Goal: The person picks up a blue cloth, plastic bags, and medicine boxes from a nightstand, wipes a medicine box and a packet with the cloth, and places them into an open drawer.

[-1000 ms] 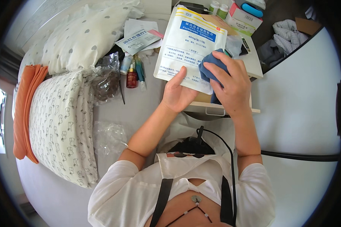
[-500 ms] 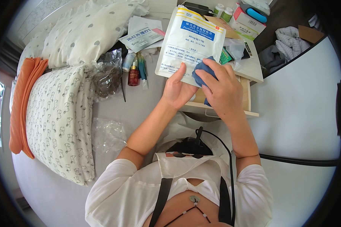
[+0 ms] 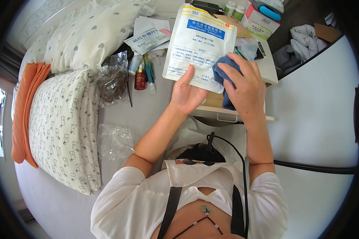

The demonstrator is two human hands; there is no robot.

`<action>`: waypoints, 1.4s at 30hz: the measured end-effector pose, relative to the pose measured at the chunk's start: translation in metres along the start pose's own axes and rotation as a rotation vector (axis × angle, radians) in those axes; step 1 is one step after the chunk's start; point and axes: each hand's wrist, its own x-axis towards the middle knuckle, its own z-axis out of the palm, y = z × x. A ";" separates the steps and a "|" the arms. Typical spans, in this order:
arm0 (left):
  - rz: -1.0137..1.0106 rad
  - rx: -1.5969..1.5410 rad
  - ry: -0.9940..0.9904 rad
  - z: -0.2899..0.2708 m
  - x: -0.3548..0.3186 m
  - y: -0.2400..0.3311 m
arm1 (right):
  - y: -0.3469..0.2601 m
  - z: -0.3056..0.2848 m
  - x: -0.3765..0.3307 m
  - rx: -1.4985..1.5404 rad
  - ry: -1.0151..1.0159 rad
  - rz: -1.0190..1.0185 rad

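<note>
A flat white pouch (image 3: 199, 51) with a blue label panel and yellow stripes near its top is held up by my left hand (image 3: 186, 93). The thumb lies on the pouch's front at the lower edge, and the other fingers are hidden behind it. My right hand (image 3: 247, 85) grips a bunched dark blue cloth (image 3: 226, 71), pressed against the pouch's lower right corner. Part of the cloth hangs down below the fingers, over an open pale wooden drawer (image 3: 213, 101) whose inside is mostly covered.
Left on the bed lie a folded patterned quilt (image 3: 64, 127), an orange cloth (image 3: 26, 115), a clear plastic bag (image 3: 115, 141), a red bottle (image 3: 140, 79) and flat packets (image 3: 149, 40). Green-and-white bottles (image 3: 238, 14) and boxes (image 3: 261, 22) crowd the bedside cabinet (image 3: 270, 65).
My right hand and the blue cloth have slid right across the pouch to its lower right corner. The left hand and pouch have barely moved.
</note>
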 end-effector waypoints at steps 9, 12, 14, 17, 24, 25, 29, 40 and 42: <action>-0.031 0.020 -0.059 0.003 -0.002 -0.004 | -0.002 0.002 0.003 0.008 0.039 -0.024; -0.023 0.109 -0.024 0.005 -0.004 -0.008 | -0.005 0.003 0.004 0.002 0.042 -0.045; -0.030 0.135 0.017 0.007 -0.004 -0.009 | -0.008 0.002 0.002 0.013 0.022 -0.053; -0.022 0.082 0.027 0.006 -0.002 -0.010 | -0.010 0.005 -0.003 0.008 0.028 -0.106; -0.054 0.025 0.029 -0.002 -0.003 -0.011 | -0.001 -0.005 -0.007 0.024 -0.032 -0.099; -0.053 0.017 0.039 -0.001 -0.003 -0.012 | 0.003 -0.007 -0.005 0.000 -0.018 -0.069; -0.039 0.008 0.058 0.006 -0.004 -0.012 | 0.007 -0.009 -0.002 -0.018 0.015 -0.045; -0.041 -0.014 0.041 0.002 -0.003 -0.011 | 0.003 -0.011 -0.018 -0.006 -0.040 -0.106; -0.048 -0.018 0.058 0.000 -0.003 -0.012 | 0.016 -0.010 -0.019 -0.016 -0.016 -0.079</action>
